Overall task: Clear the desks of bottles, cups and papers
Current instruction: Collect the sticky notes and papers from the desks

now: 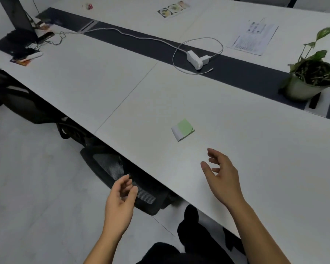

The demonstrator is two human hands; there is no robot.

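Observation:
A small green and white folded paper [183, 129] lies on the near white desk [103, 86]. My right hand [222, 175] hovers over the desk just below it, fingers relaxed, holding nothing. My left hand [120, 201] hangs off the desk's front edge above a chair, fingers loosely curled and empty. On the far desk lie a printed sheet [253, 38] and a photo leaflet [172, 9]. A small red item [89, 6] sits far back.
A white charger with cable [196, 59] lies on the dark centre strip [236, 70]. A potted plant [311, 80] stands at the right. A laptop and clutter [19, 33] sit far left. Black mesh chairs [122, 174] are tucked under the desk's front edge.

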